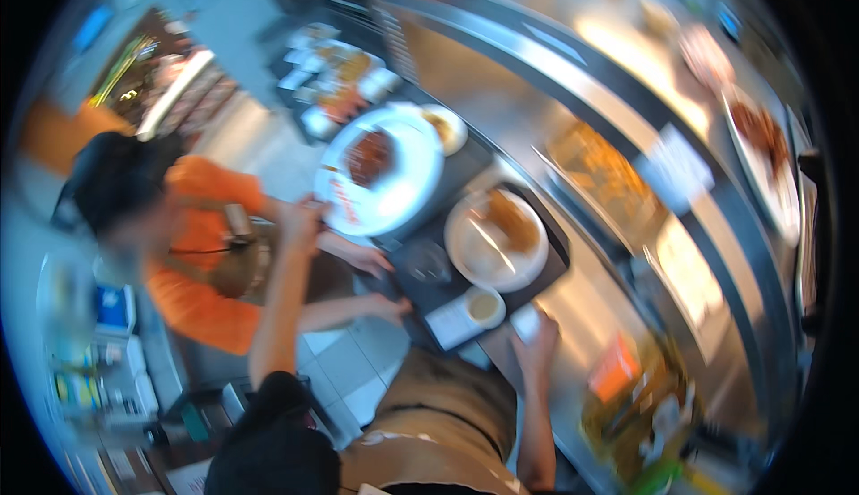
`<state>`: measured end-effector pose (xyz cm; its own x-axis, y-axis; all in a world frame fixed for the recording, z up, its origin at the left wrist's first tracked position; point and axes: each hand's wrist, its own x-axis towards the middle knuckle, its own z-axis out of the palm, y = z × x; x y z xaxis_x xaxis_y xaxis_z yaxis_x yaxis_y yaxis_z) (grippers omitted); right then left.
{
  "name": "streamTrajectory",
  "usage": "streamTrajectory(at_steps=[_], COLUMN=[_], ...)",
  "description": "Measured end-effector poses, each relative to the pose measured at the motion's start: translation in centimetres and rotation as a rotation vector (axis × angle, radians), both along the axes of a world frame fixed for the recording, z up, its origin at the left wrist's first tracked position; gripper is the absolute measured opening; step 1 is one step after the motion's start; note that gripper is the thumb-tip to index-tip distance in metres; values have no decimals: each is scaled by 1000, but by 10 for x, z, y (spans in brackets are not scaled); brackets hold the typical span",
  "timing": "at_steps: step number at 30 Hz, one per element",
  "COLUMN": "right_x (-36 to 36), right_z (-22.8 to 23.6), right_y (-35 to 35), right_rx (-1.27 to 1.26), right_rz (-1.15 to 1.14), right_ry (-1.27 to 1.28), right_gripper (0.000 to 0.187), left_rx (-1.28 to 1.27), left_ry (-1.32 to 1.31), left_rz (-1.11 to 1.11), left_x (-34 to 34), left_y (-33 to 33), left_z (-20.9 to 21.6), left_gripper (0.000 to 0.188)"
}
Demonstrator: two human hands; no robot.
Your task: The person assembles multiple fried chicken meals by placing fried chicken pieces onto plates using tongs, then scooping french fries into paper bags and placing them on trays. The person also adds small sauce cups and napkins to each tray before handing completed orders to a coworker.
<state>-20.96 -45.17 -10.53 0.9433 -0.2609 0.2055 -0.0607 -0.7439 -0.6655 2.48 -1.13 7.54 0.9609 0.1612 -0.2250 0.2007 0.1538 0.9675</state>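
Note:
My left arm reaches up from a black sleeve, and my left hand (302,219) is closed at the left rim of a large white plate (412,186). Brown food (369,157) and orange bits lie on that plate, which is tilted and overlaps a dark tray. Low on the right, my right hand (537,345) is closed around a small white object (525,321), too blurred to name, beside the near corner of a dark tray (559,249). This tray bears a white bowl (465,249) with brown food, a clear glass (424,260) and a small cup (485,308).
A co-worker in an orange shirt (210,316) stands at the left, both hands at the tray's left edge. Right of the tray runs a steel counter (573,307) with food pans (599,173). Small dishes (331,65) stand beyond the plate; a yellowish container (626,414) is lower right.

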Motion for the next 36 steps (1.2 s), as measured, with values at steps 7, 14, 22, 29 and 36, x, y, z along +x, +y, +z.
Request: streamTrajectory(at_steps=[7,14,22,29,36], right_x=[45,192,263,275,236], right_z=[89,243,229,219,245], right_y=[-35,83,202,192,96], right_rx=[171,531,53,97,356], right_rz=[-311,556,604,883,609], right_ry=[-502,-290,-227,-106,-296], right_gripper=[42,63,62,50,37], left_rx=[194,208,85,91,182], left_ry=[35,79,-26,60,150], left_rz=[225,255,278,264,168], left_x=[18,15,8,9,37], left_y=[26,2,-23,-13,30], left_z=[5,-27,-39,-54,-52], left_gripper=[24,27,25,24,26])
